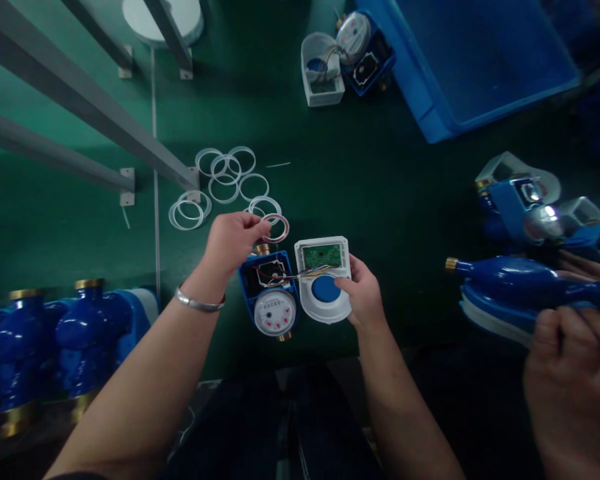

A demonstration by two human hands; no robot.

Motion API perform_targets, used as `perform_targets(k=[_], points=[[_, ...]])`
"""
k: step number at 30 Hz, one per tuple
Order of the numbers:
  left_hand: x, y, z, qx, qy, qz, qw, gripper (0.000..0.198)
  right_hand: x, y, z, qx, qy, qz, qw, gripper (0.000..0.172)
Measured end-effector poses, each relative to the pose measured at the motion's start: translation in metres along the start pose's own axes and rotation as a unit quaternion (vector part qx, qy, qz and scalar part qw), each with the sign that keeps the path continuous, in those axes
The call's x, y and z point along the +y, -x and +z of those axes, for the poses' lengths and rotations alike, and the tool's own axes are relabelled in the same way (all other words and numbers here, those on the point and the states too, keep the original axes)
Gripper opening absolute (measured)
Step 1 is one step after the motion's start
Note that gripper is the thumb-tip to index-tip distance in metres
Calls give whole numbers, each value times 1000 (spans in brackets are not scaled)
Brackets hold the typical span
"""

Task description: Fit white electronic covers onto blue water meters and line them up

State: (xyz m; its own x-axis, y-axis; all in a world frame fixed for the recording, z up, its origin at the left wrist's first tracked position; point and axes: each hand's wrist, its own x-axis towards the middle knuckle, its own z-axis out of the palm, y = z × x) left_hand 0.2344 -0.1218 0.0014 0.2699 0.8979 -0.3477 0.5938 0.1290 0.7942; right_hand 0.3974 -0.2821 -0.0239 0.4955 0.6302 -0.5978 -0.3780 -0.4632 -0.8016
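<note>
Left grip (233, 243) pinching clear ring (276, 228), right grip (364, 295) clasping white cover (324, 309), blue meter (270, 297) beside it

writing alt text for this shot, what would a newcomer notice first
Dead centre, the left hand pinches a ring by an opened blue water meter, while the right hand holds its white cover, wires joining the two. Loose clear rings lie on the green table behind.
</note>
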Motion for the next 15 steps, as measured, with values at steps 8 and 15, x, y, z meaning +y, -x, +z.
perform_targets(k=[8, 15], points=[[-51, 34, -1, 173, 106, -33, 979, 24, 14, 20, -18, -91, -71, 31, 993, 59], [-65, 53, 6, 153, -32, 180, 971, 6, 34, 25, -21, -127, -17, 34, 991, 59]])
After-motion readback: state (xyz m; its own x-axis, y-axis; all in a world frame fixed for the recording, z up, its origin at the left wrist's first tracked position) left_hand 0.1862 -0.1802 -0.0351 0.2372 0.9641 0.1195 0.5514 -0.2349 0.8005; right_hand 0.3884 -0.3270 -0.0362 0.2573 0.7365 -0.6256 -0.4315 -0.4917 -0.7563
